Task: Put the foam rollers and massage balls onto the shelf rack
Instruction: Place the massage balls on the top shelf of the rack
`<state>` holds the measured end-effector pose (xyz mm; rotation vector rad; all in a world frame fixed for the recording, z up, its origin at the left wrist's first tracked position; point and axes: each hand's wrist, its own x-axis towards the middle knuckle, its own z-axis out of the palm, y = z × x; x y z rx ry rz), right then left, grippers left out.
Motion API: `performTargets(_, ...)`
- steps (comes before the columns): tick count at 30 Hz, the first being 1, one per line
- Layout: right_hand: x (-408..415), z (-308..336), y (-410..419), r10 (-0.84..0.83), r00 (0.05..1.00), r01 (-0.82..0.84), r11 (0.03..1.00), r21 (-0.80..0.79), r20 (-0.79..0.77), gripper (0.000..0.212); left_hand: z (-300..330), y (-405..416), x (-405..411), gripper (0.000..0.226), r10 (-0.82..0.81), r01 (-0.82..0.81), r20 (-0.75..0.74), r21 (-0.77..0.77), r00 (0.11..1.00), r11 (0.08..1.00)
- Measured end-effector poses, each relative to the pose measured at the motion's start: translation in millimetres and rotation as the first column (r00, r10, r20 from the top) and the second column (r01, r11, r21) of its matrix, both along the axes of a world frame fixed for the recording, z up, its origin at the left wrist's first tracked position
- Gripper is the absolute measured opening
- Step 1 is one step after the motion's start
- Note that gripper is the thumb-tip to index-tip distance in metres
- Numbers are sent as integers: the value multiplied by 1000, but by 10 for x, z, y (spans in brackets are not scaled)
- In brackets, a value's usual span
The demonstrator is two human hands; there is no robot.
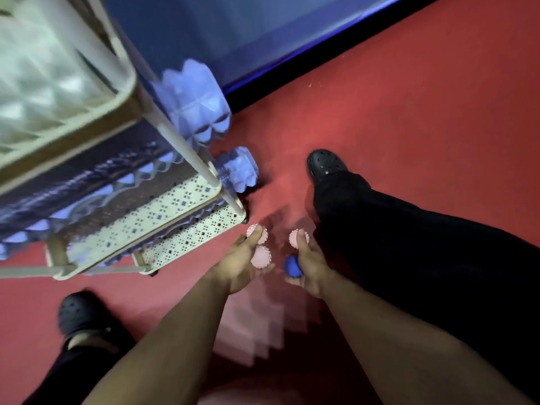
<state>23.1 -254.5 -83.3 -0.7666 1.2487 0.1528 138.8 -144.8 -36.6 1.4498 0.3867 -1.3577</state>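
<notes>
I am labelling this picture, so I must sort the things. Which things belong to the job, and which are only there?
Job:
- left hand, holding two pink spiky balls
- right hand, holding a pink ball and a blue ball
- foam rollers
- shelf rack

Only there:
- black shoes
- red floor

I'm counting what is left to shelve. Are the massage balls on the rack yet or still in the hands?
Still in hand. The left hand holds two pink spiky balls; the right hand holds one pink ball and a blue ball, beside the rack.
</notes>
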Motion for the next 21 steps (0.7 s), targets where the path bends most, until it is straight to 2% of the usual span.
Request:
performTargets(2, 63, 411, -36, -92, 994, 84, 990, 109, 65, 51, 413, 106, 22, 39, 75, -79, -73, -63, 995, 995)
performTargets(5, 123, 1059, -49, -190, 971, 160, 967, 200, 143, 42, 1029, 282, 4, 33, 172, -177, -48, -156, 984, 972)
performTargets(9, 204, 1957, 54, -135, 932, 57, 971, 231, 335, 32, 1998, 479, -125, 29, 235, -205, 67, -297, 970, 933)
performTargets(12, 282, 2702, 193, 6, 875, -79, 988, 130, 484, 27, 2714, 620, -200, 33, 306, -234, 148, -368, 941, 900)
performTargets(14, 337, 3245, 276, 93, 822, -140, 989, 41, 562, 21, 3147, 722, -200, 27, 353, -243, 205, -421, 913, 874)
performTargets(16, 357, 3794, 357, 166, 752, -157, 985, -71, 638, 16, 3579, 843, -193, 25, 409, -256, 260, -469, 875, 845)
performTargets(18, 374, 4297, 417, 277, 668, -181, 961, -211, 690, 19, 4036, 949, -207, 24, 465, -262, 322, -512, 825, 818)
performTargets(21, 361, 5005, 513, 419, 565, -190, 905, -381, 711, 22, 4715, 1128, -297, 37, 495, -222, 425, -545, 758, 808)
